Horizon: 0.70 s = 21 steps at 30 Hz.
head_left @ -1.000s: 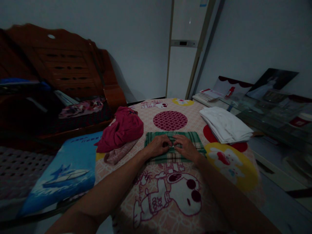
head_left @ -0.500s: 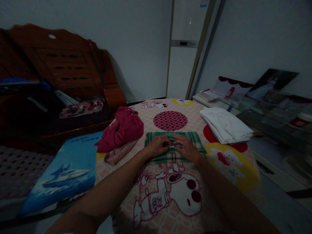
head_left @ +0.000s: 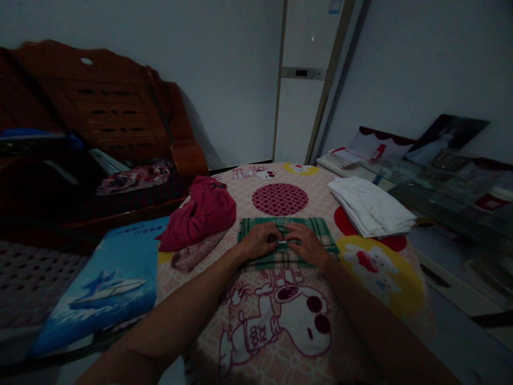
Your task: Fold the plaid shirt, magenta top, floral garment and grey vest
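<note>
Near edge: the worktop is covered by a patterned cloth; a cartoon dog print is left exposed. Just beyond, the green plaid cloth is laid flat at mid-worktop, already brought to a neat, layered rectangle. It is touched from above by the left hand and right hand, side by side. Fingers of both are bent, left thumb and forefinger set narrowly apart; whether fabric is pinched cannot be told. A small white patch is seen between them. Shaping of this piece is judged nearly complete, fine adjustment perhaps remaining.

Farther left: the magenta cloth is heaped loosely, not yet folded. Farther right: the white cloth is found folded. Beyond, a wooden bench is noted.
</note>
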Available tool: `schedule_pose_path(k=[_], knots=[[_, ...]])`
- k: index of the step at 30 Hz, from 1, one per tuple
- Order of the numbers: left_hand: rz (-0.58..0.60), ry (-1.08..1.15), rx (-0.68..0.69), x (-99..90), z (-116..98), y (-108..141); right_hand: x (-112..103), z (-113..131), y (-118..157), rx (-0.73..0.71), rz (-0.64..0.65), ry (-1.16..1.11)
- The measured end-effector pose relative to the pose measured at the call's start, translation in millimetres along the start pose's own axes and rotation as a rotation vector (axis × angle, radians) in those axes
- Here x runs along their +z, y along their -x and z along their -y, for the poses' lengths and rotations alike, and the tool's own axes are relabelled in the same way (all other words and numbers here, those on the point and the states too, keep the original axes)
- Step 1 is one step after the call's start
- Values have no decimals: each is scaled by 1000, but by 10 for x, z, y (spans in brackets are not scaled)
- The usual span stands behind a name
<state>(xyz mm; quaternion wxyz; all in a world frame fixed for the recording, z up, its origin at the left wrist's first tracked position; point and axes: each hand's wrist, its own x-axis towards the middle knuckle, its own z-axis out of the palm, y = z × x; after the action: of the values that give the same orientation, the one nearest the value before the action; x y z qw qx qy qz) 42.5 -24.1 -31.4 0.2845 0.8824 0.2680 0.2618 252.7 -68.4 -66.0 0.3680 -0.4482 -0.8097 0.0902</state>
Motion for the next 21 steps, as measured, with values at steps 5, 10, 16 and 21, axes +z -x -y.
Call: schedule_pose_path(k=[5, 10, 16, 21], knots=[[5, 4, -5, -7, -20, 6, 1, 1, 1, -1, -5, -16], [1, 22, 17, 4, -20, 3, -34, 27, -6, 9, 13, -4], [-8, 27, -10, 8, -16, 8, -33, 48, -13, 16, 1, -3], [4, 1, 18, 13, 15, 8, -24, 48, -12, 26, -2, -19]])
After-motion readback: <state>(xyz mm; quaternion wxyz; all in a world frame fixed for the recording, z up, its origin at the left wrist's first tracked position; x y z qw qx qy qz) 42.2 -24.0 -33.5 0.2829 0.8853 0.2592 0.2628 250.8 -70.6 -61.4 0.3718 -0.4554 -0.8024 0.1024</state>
